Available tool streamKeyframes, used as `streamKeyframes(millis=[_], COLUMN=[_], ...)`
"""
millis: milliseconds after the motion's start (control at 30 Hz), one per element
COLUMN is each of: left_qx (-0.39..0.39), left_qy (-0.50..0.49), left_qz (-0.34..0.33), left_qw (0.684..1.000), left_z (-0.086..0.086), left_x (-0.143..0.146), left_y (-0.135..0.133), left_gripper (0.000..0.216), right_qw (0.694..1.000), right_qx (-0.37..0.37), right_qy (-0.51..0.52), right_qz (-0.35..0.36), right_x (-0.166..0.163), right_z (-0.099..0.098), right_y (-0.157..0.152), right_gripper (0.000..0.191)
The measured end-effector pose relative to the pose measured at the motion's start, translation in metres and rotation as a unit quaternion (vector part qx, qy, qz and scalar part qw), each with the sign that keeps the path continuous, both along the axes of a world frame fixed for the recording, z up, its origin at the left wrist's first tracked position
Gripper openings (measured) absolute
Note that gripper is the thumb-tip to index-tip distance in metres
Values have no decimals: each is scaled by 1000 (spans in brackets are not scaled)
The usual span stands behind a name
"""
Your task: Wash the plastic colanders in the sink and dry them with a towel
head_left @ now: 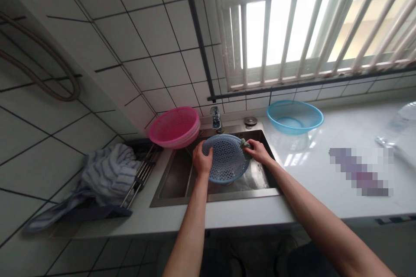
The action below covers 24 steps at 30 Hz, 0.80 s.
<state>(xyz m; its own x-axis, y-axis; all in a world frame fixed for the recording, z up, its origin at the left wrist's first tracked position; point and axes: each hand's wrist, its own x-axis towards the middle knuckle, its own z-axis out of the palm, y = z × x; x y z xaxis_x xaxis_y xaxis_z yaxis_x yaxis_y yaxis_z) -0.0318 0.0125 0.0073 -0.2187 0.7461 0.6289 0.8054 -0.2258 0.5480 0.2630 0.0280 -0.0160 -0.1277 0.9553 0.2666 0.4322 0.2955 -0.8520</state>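
Note:
A round blue plastic colander point(226, 160) with a flower-like pattern of holes is held over the steel sink point(185, 201). My left hand point(202, 159) grips its left rim, thumb on the inner side and fingers outside. At the right rim my right hand point(258, 150) pinches a greenish cloth point(246, 149), which rests against the colander's edge. Part of the cloth is hidden behind the fingers and rim. The chrome faucet point(215, 119) stands just behind the colander; I cannot tell whether water runs from it.
A pink basket point(175, 126) sits at the sink's back left corner. On the right counter stands a light blue basin point(294, 117). A striped cloth point(108, 171) lies over a metal rack point(141, 177) at left. A drain strainer point(250, 121) is beside the faucet. Farther right is a clear plastic container point(404, 119).

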Motion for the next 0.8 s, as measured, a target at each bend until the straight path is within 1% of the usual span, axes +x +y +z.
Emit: streamKeyframes(millis=[100,200,267,367,433,533,600,733,800], left_qx=[32,52,42,-4,-28,-44,-57,-85,-89], left_qy=[37,54,60,49,27,7,4,15,22], left_qz=[18,41,9,-73,-90,-74,-58,-44,-38], left_qw=[999,996,997,996,995,996,997,995,995], left_z=[8,14,14,9,6,2,1,-1,-1], left_x=[4,10,13,16,17,15,13,10,11], left_y=[-4,-7,-9,-8,-6,-3,-2,-2,-2], left_gripper=[46,51,47,29,25,32,31,16,12], right_qw=[1000,1000,999,998,998,997,997,997,997], right_qx=[-2,1,3,6,7,5,6,8,5], right_qy=[5,2,-9,-22,-25,-28,-29,-25,-21], right_qz=[9,24,39,59,64,66,71,77,75], right_x=[-1,-4,-5,-8,-8,-9,-9,-10,-11], right_z=[0,1,2,2,3,4,4,4,4], right_y=[0,-2,-4,-6,-7,-7,-8,-8,-8], right_gripper=[19,20,20,17,17,17,18,20,20])
